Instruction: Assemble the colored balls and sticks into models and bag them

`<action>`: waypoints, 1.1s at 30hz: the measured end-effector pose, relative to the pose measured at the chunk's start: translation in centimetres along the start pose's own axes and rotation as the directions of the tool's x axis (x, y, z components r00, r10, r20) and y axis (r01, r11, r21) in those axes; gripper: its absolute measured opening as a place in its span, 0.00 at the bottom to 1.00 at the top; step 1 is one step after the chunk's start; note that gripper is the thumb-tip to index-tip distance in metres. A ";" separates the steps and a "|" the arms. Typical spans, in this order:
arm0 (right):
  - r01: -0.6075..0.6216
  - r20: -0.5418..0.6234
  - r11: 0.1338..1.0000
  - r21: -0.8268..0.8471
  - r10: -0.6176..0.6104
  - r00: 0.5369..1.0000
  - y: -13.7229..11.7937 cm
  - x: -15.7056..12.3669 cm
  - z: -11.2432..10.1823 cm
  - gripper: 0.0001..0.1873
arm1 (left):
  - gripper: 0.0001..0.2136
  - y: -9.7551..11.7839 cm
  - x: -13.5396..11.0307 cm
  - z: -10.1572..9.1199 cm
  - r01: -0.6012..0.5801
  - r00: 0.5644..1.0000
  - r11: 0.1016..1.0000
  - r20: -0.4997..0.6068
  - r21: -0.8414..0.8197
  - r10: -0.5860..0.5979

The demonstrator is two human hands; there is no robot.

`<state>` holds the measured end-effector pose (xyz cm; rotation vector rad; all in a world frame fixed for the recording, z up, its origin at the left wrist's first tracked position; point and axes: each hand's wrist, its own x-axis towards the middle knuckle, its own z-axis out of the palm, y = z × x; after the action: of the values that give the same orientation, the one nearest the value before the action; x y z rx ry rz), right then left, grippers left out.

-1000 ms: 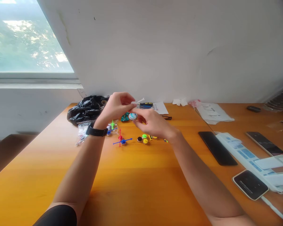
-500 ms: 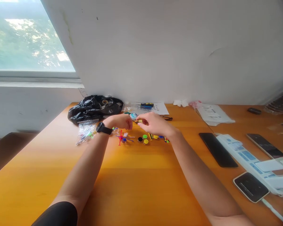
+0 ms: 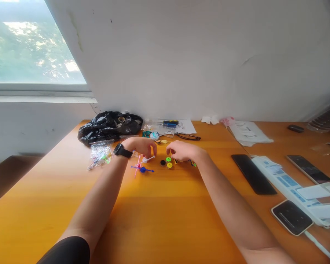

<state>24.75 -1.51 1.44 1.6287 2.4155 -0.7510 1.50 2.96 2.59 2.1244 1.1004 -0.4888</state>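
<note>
My left hand (image 3: 146, 146), with a dark watch on its wrist, hovers over small plastic arrow-shaped pieces. Its fingers bend downward, somewhat apart, close above a white arrow piece (image 3: 145, 160); any contact is unclear. In front of that lie a pink-red arrow piece (image 3: 139, 165) and a blue one (image 3: 143, 170). My right hand (image 3: 180, 151) is low over the table, thumb and forefinger curved with a gap between them. Near its fingertips sit a green round piece (image 3: 168, 159), a yellow one (image 3: 169, 165) and a black one (image 3: 162, 162). Yellow-and-black strips lie partly hidden under that hand.
Behind the hands are a black plastic bag (image 3: 110, 126), screwdrivers (image 3: 170, 123) on paper, a white round item (image 3: 154, 135) and black cords (image 3: 187, 136). A clear bag of parts (image 3: 100, 156) lies left. Phones (image 3: 253, 174) and a power strip (image 3: 287, 181) occupy the right.
My hands have moved apart and lower, the left toward the arrow pieces, the right toward the round ones. The arrow pieces have shifted and now lie more spread out.
</note>
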 end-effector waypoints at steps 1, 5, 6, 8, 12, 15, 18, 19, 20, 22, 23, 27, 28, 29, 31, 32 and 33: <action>-0.021 -0.022 1.000 -0.017 0.020 1.000 0.0 0.0 -0.1 0.17 | 0.24 -0.1 0.0 0.0 -0.015 1.000 1.000 0.013 0.009 0.015; -0.107 -0.137 0.988 -0.112 0.091 0.986 0.1 -0.4 -0.8 0.13 | 0.22 -0.9 0.7 0.3 -0.072 0.996 0.997 -0.061 0.007 0.072; -0.119 -0.150 0.986 -0.120 0.101 0.984 0.1 -0.5 -0.9 0.13 | 0.20 -1.1 0.9 0.3 -0.086 0.990 0.996 -0.115 0.012 0.087; -0.123 -0.153 0.985 -0.122 0.103 0.983 0.0 -0.6 -1.0 0.13 | 0.16 -1.1 1.1 0.4 -0.119 0.972 0.992 -0.200 0.036 0.124; -0.121 -0.125 0.986 -0.118 0.107 0.986 -0.6 -0.6 -0.7 0.13 | 0.09 0.2 1.2 0.6 -0.166 0.962 0.983 -0.205 0.083 0.180; -0.139 -0.109 0.978 -0.159 0.123 0.986 -0.8 -0.2 -0.3 0.13 | 0.13 1.8 1.5 1.1 -0.175 0.971 0.983 -0.155 0.052 0.182; -0.147 -0.108 0.969 -0.200 0.128 0.986 -0.7 0.2 0.0 0.13 | 0.15 3.1 2.0 1.7 -0.182 0.978 0.983 -0.096 0.028 0.183; -0.146 -0.112 0.967 -0.208 0.125 0.986 -0.6 0.3 0.0 0.13 | 0.15 3.3 2.1 1.8 -0.176 0.980 0.984 -0.091 0.033 0.179; -0.143 -0.116 0.967 -0.211 0.121 0.986 -0.5 0.4 0.0 0.12 | 0.14 3.5 2.1 1.9 -0.170 0.980 0.985 -0.093 0.041 0.173; -0.141 -0.117 0.969 -0.201 0.119 0.986 -0.5 0.4 0.1 0.11 | 0.13 3.7 2.1 2.0 -0.160 0.981 0.986 -0.104 0.055 0.165; -0.134 -0.117 0.972 -0.191 0.113 0.987 -0.5 0.4 0.1 0.10 | 0.12 3.7 2.0 2.0 -0.154 0.981 0.986 -0.106 0.060 0.160; -0.080 -0.148 0.986 -0.148 0.058 0.987 -0.4 0.4 0.4 0.09 | 0.11 3.6 1.4 1.6 -0.146 0.979 0.985 -0.132 0.091 0.157; -0.070 -0.160 0.988 -0.137 0.048 0.986 -0.4 0.4 0.4 0.09 | 0.11 3.5 1.2 1.5 -0.154 0.974 0.984 -0.154 0.096 0.167; -0.067 -0.169 0.990 -0.124 0.045 0.985 -0.3 0.4 0.5 0.09 | 0.10 3.5 1.0 1.4 -0.166 0.967 0.981 -0.180 0.097 0.181; -0.065 -0.184 0.993 -0.097 0.047 0.982 0.0 0.6 0.5 0.09 | 0.08 3.3 0.7 1.3 -0.188 0.951 0.978 -0.230 0.094 0.205; -0.059 -0.191 0.995 -0.086 0.042 0.981 0.1 0.6 0.4 0.09 | 0.08 3.2 0.5 1.2 -0.199 0.944 0.976 -0.248 0.092 0.216; -0.049 -0.197 0.996 -0.076 0.034 0.980 0.3 0.7 0.3 0.08 | 0.08 3.2 0.3 1.2 -0.213 0.938 0.973 -0.259 0.089 0.229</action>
<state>24.71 -1.03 0.80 1.7922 2.4960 -0.5012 4.28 1.04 2.85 2.3826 0.9812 -0.1313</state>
